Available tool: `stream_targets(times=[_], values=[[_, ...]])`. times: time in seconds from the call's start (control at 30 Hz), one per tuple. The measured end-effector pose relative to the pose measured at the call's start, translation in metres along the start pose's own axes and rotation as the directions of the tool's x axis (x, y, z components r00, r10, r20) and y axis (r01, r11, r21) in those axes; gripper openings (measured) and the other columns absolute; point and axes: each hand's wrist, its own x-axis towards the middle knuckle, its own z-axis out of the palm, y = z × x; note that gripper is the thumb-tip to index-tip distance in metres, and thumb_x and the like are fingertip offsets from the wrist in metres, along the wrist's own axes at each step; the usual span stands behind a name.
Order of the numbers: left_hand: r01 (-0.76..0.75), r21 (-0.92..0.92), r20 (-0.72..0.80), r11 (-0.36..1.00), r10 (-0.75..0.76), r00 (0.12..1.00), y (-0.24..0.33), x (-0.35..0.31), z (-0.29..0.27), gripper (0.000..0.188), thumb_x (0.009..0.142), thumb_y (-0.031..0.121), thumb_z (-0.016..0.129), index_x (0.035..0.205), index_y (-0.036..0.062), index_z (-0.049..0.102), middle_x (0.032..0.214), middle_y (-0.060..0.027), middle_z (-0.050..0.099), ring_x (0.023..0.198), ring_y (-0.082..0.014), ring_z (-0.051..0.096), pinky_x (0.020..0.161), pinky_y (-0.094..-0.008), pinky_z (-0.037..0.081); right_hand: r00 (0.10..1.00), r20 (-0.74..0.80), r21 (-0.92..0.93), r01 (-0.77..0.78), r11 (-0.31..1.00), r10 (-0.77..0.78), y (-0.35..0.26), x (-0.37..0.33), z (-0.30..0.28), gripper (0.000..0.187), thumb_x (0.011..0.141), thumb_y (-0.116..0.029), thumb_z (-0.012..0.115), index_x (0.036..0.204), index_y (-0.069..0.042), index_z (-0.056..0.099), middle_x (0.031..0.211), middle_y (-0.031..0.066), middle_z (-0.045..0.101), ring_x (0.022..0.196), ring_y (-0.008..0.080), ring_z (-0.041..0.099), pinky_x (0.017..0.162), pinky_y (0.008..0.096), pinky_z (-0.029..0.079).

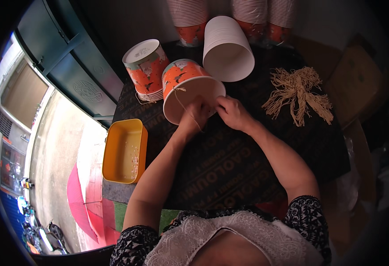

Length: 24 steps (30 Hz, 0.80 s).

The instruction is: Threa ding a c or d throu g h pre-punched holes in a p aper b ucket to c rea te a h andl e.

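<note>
Fingers of the left hand [194, 117] reach inside the tilted orange bucket [183, 74], their grip hidden; those of the right hand [234, 112] pinch its right rim. Leftmost on the table [225, 177] sits a yellow bin [125, 150], then an upturned bucket stack [146, 71] farther off. Mid-table, a cord [179, 89] hangs from the held bucket's left wall. Beyond lies a white bucket stack [224, 42]; far right, beige strings [300, 94].

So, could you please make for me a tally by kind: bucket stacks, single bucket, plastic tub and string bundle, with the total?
Bucket stacks (upside-down orange, white on its side, three at the back): 5
Single orange bucket: 1
Yellow tub: 1
String bundle: 1
Total: 8
</note>
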Motion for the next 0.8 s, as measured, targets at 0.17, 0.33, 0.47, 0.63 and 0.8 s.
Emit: stream_targets(times=[0.17,0.33,0.47,0.63,0.8], values=[[0.066,0.030,-0.020,0.997,-0.065,0.998,-0.002,0.003,0.004,0.012,0.083,0.007,0.059,0.087,-0.0040,0.057,0.080,-0.0258,0.062,0.079,-0.0409,0.064,0.066,-0.0445,0.050,0.989,0.111,-0.021,0.101,0.995,-0.098,0.000,-0.001,-0.007,0.006,0.084,-0.001,0.058,0.090,0.001,0.057,0.093,0.0190,0.058,0.086,0.0391,0.060,0.070,0.0423,0.049],[0.033,0.100,-0.155,0.994,-0.017,0.988,-0.010,0.003,0.005,0.011,0.085,0.008,0.054,0.083,-0.0025,0.058,0.073,-0.0220,0.062,0.070,-0.0345,0.065,0.062,-0.0403,0.050,0.972,0.132,-0.122,0.212,0.970,-0.195,-0.002,-0.002,-0.003,0.007,0.082,-0.002,0.058,0.089,0.000,0.057,0.100,0.0203,0.054,0.086,0.0388,0.061,0.067,0.0440,0.053],[0.048,0.124,-0.139,0.991,-0.031,0.990,-0.002,0.006,-0.003,0.013,0.084,0.010,0.055,0.084,-0.0026,0.059,0.074,-0.0224,0.063,0.071,-0.0342,0.065,0.061,-0.0395,0.049,0.980,0.158,-0.382,0.171,0.908,-0.118,-0.021,-0.005,-0.006,0.007,0.080,0.001,0.055,0.086,-0.001,0.057,0.096,0.0158,0.053,0.084,0.0342,0.060,0.065,0.0422,0.052],[0.140,0.076,0.051,0.987,-0.144,0.988,-0.011,0.007,-0.017,0.019,0.080,0.014,0.060,0.088,-0.0031,0.064,0.076,-0.0170,0.065,0.069,-0.0217,0.064,0.060,-0.0356,0.049,0.912,0.096,-0.496,0.392,0.775,-0.399,-0.026,0.000,-0.005,0.003,0.075,0.001,0.056,0.074,-0.001,0.058,0.096,0.0132,0.053,0.080,0.0261,0.060,0.065,0.0348,0.056],[0.246,-0.192,0.174,0.950,-0.214,0.961,0.001,0.007,-0.022,0.018,0.081,0.015,0.061,0.087,-0.0021,0.064,0.077,-0.0054,0.063,0.067,-0.0149,0.059,0.059,-0.0287,0.047,0.916,0.083,-0.405,0.391,0.826,-0.393,-0.017,-0.002,-0.007,0.008,0.074,0.005,0.055,0.079,0.002,0.060,0.106,0.0151,0.053,0.092,0.0302,0.059,0.076,0.0367,0.055]])
